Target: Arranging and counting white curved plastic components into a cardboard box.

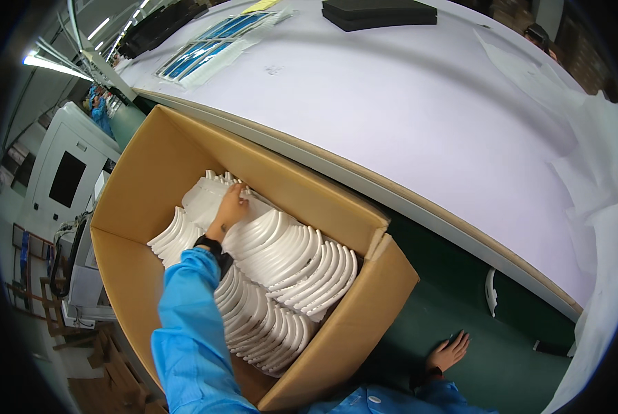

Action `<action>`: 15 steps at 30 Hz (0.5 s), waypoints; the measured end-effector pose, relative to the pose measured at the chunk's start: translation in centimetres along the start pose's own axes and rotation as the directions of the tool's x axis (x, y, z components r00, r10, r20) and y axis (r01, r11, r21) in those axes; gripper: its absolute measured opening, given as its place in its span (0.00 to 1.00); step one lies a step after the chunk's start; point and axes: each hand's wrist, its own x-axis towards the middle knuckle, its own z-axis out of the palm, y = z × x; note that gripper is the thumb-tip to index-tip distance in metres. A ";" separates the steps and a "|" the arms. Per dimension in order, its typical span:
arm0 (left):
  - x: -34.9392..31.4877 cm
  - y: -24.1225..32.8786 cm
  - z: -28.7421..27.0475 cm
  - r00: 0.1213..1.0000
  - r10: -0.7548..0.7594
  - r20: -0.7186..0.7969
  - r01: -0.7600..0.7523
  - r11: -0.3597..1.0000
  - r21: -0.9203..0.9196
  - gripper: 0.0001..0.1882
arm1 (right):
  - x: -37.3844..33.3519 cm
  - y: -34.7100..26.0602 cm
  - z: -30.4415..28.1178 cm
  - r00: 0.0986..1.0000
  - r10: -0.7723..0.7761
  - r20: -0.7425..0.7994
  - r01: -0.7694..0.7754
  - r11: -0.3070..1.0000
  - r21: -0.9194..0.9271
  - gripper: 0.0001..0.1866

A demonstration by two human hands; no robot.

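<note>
Inside a large cardboard box (126,179), white curved pieces (292,252) stand packed in rows, nested against one another. My left hand (233,209) reaches down into the far part of the box. Its fingers are bent and closed at the edge of a white curved piece, with the fingertips partly hidden. A flat white sheet-like surface (202,200) lies just left of it. To the right of the box, my right hand (449,352) rests on the green surface (419,303) with its fingers stretched out, holding nothing.
A raised white table (419,117) runs behind the box. On it lie black foam blocks (380,14) and a wrapped blue panel (212,45). One loose white curved strip (490,293) leans near the table's edge. White sheeting (599,207) hangs at right; a white machine (67,165) stands left.
</note>
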 end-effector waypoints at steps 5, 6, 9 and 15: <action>-3.4 2.4 -3.1 0.872 -0.153 0.465 0.151 0.988 0.041 0.22 | 0.2 -0.2 -0.3 0.999 0.040 0.025 -0.039 0.999 -0.021 0.29; -4.3 3.0 -3.3 0.872 -0.154 0.465 0.151 0.987 0.045 0.22 | 0.1 -0.2 -0.3 0.999 0.039 0.024 -0.039 0.999 -0.023 0.28; -6.5 5.1 -3.0 0.859 -0.118 0.497 0.141 0.990 -0.009 0.29 | 0.1 -0.6 -0.8 0.997 0.055 0.050 -0.054 0.998 -0.019 0.28; -8.9 6.7 -1.3 0.901 -0.240 0.362 0.212 0.970 0.115 0.36 | 0.0 -0.5 -0.4 0.999 0.030 0.032 -0.030 1.000 -0.004 0.29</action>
